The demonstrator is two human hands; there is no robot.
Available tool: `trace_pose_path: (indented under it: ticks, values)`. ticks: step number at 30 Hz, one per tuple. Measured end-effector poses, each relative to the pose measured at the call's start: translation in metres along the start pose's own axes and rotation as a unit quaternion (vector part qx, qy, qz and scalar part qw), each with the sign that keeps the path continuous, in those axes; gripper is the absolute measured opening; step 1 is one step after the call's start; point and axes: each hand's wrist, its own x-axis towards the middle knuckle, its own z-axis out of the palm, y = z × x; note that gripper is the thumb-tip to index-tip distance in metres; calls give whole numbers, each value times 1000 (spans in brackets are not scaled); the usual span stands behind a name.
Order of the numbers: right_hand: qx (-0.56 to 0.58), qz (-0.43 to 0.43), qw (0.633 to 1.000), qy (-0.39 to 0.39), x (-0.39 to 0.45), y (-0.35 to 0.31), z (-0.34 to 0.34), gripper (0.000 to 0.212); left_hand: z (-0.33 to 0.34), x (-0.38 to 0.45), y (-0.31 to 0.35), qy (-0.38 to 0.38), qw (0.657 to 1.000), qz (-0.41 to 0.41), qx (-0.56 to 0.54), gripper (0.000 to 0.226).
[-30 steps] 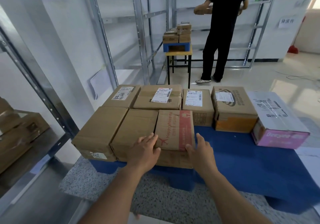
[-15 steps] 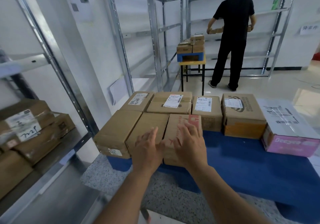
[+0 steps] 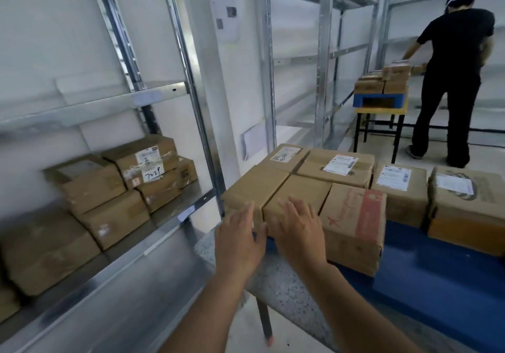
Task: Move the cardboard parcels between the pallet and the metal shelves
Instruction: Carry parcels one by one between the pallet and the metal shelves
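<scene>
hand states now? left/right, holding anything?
Left hand: open, fingers straight, holding nothing, at the plain box on the pallet corner.
Right hand: open, holding nothing, over the middle box.

matt brown cardboard parcels [image 3: 297, 194], glossy blue plastic pallet [image 3: 437, 270], shiny metal shelves [image 3: 153, 278]

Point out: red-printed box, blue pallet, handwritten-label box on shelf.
red-printed box [image 3: 355, 216], head view, top face
blue pallet [image 3: 442, 265], head view, bare top surface
handwritten-label box [image 3: 147, 161], head view, front face
</scene>
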Motion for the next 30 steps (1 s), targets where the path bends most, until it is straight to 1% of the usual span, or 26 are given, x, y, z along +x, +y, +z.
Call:
trace_pose_path:
  ticks: [2,6,9,12,16,20,22,27,30]
  values:
    - [-1,-28,1000,-11,6,-17,8,33,-8,1,-14,16,1000,-17,1,54]
    - [36,-57,998,-20,22,-57,26,39,-30,11,-48,47,998,-50,13,56]
    - [32,-91,995,-26,39,-86,49,41,-49,22,-79,67,996,-60,21,55]
    - [52,-112,992,-37,56,-121,77,42,-72,32,-116,90,993,-74,28,54]
    - [79,-141,986,-42,79,-174,118,39,-101,49,-170,111,988,-95,40,54]
    - [131,-157,977,-67,102,-225,157,33,-127,64,-224,143,981,-123,44,50]
    - [98,-178,978,-56,112,-247,175,33,-137,71,-251,145,978,-136,56,49]
    - [104,-173,978,-60,132,-290,212,35,-157,85,-306,155,968,-182,80,50]
    - [115,-168,976,-72,147,-302,233,35,-163,91,-327,170,963,-200,65,51]
